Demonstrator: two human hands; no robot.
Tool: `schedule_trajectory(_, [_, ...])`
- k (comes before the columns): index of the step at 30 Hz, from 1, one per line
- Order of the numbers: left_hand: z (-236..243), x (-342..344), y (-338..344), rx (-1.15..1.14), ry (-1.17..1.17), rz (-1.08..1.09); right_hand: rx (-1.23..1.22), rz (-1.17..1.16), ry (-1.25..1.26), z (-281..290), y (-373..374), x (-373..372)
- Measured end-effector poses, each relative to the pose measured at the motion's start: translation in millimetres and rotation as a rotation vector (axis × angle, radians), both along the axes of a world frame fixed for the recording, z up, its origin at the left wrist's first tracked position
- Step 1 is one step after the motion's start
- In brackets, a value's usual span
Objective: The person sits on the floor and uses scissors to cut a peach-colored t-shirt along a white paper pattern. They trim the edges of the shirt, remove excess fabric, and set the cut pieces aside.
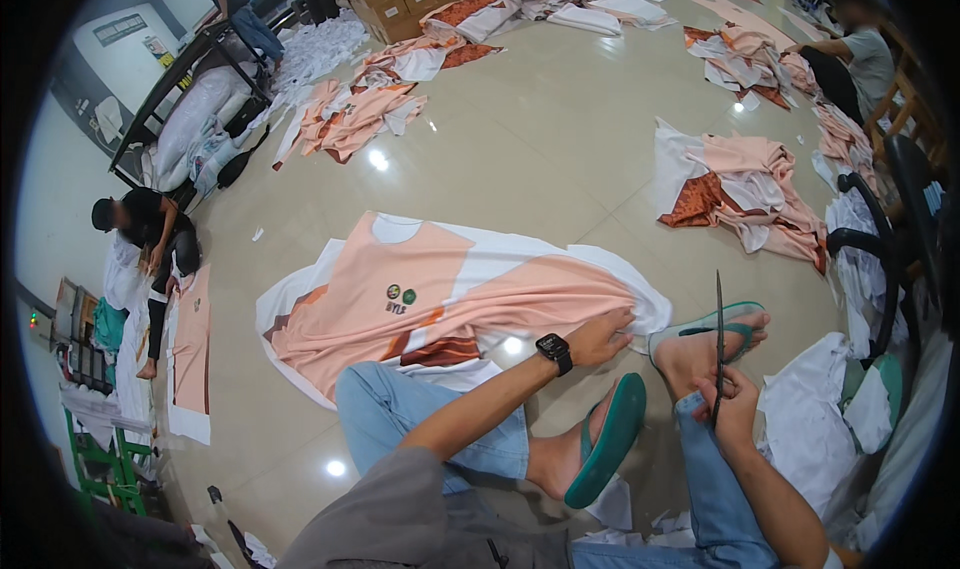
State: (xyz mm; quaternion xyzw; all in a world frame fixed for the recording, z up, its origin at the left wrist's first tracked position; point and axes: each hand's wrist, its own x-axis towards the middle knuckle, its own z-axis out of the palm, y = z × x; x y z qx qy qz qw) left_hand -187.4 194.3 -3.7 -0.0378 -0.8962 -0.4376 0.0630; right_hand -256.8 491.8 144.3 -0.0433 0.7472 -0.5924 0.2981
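Left hand (pixel 600 339) touching cloth (pixel 415 269), right hand (pixel 736 406) gripping blade (pixel 720 331)

The cloth is lying on the floor (pixel 520 119), showing two badges (pixel 409 296) above dark lettering (pixel 396 308). At its right end, the left hand is resting, fingers loosely bent; I cannot tell if they are pinching. Right of the cloth, the right hand is curling around the blade's near end

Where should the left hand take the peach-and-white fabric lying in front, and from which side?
Probably pinch the near edge of the peach-and-white fabric at its narrow right end, coming from the near side. Its long folds draw together there, while the left part lies spread wide. The left hand is at that end; the right hand holds a long-bladed tool.
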Motion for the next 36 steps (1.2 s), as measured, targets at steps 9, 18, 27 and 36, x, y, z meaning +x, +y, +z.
schedule_trajectory(9, [58.8,174.6,-94.1,-0.374,-0.536,-0.047,-0.026,0.047,-0.035,8.2,-6.2,10.4])
schedule_trajectory(18, [40.1,208.4,-106.9,-0.107,-0.413,0.421,-0.034,0.208,0.115,9.9,-22.7,38.6])
schedule_trajectory(27, [168.4,160.6,-55.0,0.373,-0.094,0.332,-0.231,0.31,0.179,42.3,-125.2,109.1])
schedule_trajectory(36, [192.7,171.1,-33.5,0.163,0.051,0.276,-0.289,0.172,0.133,59.8,-162.9,112.0])
